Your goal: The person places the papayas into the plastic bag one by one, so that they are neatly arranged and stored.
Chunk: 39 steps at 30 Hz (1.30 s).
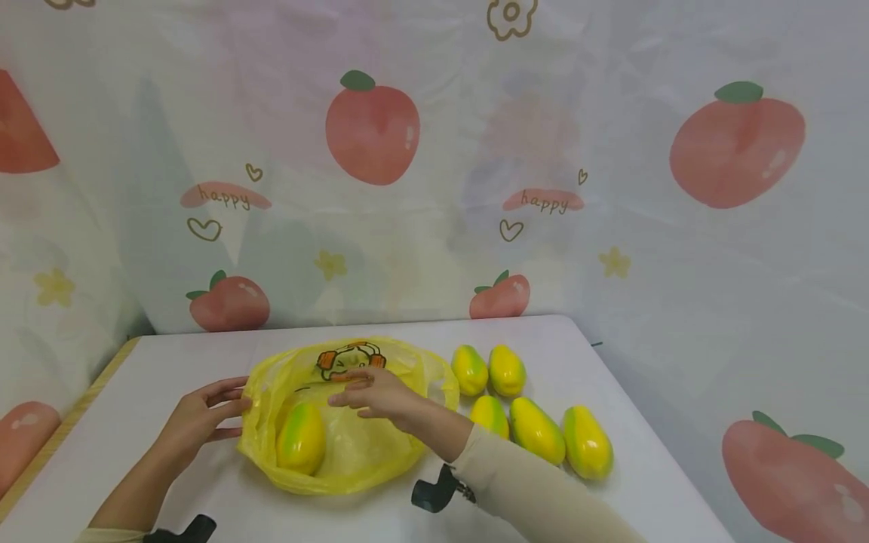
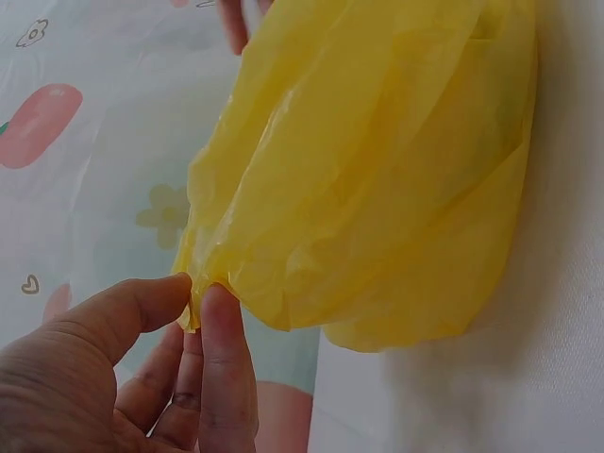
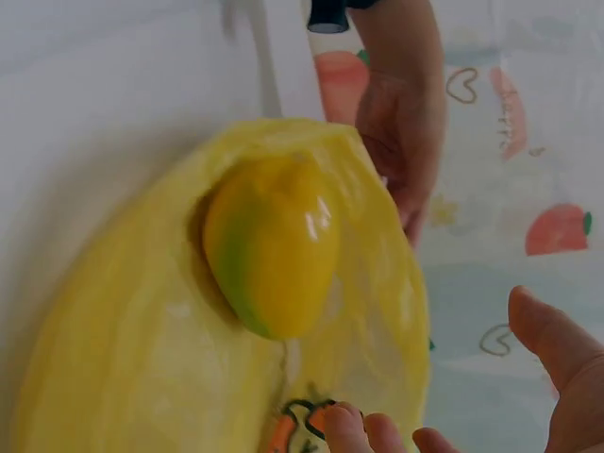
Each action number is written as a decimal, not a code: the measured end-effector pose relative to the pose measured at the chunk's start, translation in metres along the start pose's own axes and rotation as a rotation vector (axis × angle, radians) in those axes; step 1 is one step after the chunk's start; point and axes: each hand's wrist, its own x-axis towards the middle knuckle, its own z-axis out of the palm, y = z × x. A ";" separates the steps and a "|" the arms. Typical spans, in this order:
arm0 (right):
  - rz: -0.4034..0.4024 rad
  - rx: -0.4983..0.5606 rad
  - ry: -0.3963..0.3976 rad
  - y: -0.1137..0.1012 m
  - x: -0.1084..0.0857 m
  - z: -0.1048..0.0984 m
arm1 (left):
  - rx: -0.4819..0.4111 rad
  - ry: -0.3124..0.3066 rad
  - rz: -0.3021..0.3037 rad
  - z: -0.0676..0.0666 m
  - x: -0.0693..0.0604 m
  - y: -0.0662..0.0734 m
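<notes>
A yellow plastic bag (image 1: 366, 475) lies wide open on the table, one yellow-green fruit (image 1: 302, 439) inside at its left side. My left hand (image 1: 197, 418) pinches the bag's left rim between thumb and fingers; in the left wrist view the hand (image 2: 151, 377) holds the gathered edge of the bag (image 2: 377, 189). Over the bag's opening hovers my right hand (image 1: 380, 396), fingers spread and holding nothing. The right wrist view shows the fruit (image 3: 274, 247) in the bag, apart from the right hand (image 3: 557, 377).
Several more yellow-green fruits (image 1: 587, 443) rest on the white table (image 1: 645, 483) to the right of the bag, near my right forearm. A cloth printed with fruit (image 1: 373, 136) hangs behind the table.
</notes>
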 end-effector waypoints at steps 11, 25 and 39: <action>-0.015 -0.056 0.174 -0.060 -0.026 -0.106 | 0.011 0.005 -0.006 0.001 0.001 0.000; 0.108 -0.163 0.231 -0.031 -0.048 -0.224 | 0.000 0.007 -0.010 0.000 0.003 0.000; 0.373 -0.168 0.334 0.013 -0.041 -0.256 | 0.004 0.007 0.002 0.003 0.001 0.000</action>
